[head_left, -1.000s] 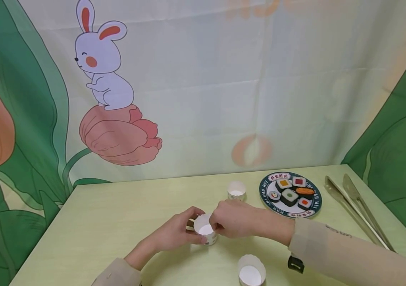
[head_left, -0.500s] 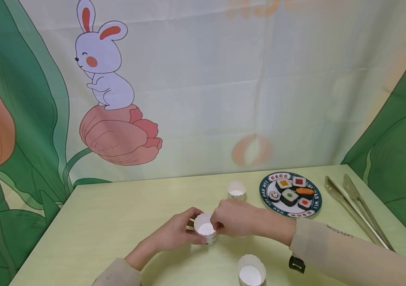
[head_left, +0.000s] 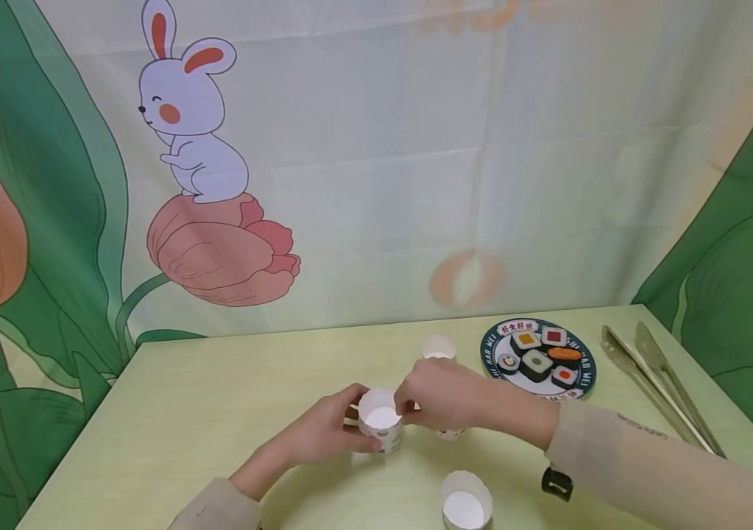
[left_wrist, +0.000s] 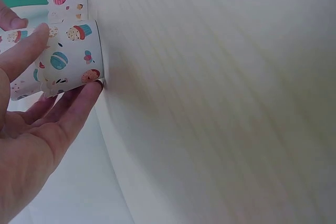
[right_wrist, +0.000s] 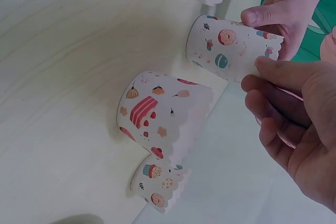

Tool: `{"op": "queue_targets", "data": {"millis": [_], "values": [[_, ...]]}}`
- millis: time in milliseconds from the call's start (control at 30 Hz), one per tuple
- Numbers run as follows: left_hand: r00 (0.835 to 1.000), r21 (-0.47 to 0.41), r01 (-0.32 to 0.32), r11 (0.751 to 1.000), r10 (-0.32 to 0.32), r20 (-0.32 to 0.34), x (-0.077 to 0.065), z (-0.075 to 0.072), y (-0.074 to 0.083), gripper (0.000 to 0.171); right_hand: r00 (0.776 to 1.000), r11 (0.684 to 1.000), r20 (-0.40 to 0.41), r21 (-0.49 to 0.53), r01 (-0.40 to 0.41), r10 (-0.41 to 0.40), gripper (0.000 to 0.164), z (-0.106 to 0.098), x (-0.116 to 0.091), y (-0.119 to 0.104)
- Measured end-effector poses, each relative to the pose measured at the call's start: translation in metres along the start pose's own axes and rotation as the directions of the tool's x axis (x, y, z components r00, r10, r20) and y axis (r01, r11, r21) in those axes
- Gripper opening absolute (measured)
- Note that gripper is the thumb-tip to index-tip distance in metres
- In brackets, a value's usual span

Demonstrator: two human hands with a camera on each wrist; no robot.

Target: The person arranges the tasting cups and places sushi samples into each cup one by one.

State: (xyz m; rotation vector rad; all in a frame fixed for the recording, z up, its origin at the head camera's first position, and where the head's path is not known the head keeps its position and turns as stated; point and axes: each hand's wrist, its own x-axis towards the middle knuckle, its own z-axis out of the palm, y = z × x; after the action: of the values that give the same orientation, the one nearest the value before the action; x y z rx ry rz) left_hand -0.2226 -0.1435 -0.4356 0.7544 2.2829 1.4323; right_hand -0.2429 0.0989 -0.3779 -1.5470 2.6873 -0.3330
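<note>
My left hand (head_left: 326, 427) grips a white paper baking cup (head_left: 387, 439) printed with small sweets, thumb on the near side and fingers behind. In the left wrist view, a second baking cup (left_wrist: 25, 82) sticks partly out of the mouth of the gripped cup (left_wrist: 73, 59). My right hand (head_left: 445, 394) pinches the scalloped rim on the right, thumb on the wall in the right wrist view. Beneath the right hand stands another baking cup (head_left: 450, 434), mostly hidden by it in the head view; its cake-slice print (right_wrist: 144, 111) shows in the right wrist view.
One baking cup (head_left: 439, 347) stands behind the right hand, another (head_left: 467, 508) near the front. A round plate picturing sushi (head_left: 494, 372) lies at the back right, beside metal tongs (head_left: 664, 394). A printed cloth (head_left: 363, 184) hangs behind the table (head_left: 217, 397).
My right hand has risen slightly, and the pinched rim has come up with it. More of the cup beneath that hand shows now. My left hand has barely moved.
</note>
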Motion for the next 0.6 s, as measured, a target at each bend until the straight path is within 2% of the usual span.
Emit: {"op": "queue_targets", "data": {"millis": [167,400,600], "values": [[1.000,0.020,0.003,1.000,-0.003,-0.007,0.000,-0.001,-0.001,0.053,1.000,0.999,-0.018,0.025,0.024,-0.023,0.006,-0.003,-0.002,0.002],[1.000,0.027,0.002,1.000,-0.002,-0.008,-0.001,-0.001,-0.002,0.056,0.993,0.997,-0.086,-0.004,0.082,-0.082,0.008,-0.009,-0.002,0.006],[1.000,0.033,-0.009,0.999,0.009,-0.009,-0.001,-0.001,-0.001,0.051,0.990,0.998,-0.122,-0.013,0.067,-0.068,0.006,-0.016,-0.003,0.010]]}}
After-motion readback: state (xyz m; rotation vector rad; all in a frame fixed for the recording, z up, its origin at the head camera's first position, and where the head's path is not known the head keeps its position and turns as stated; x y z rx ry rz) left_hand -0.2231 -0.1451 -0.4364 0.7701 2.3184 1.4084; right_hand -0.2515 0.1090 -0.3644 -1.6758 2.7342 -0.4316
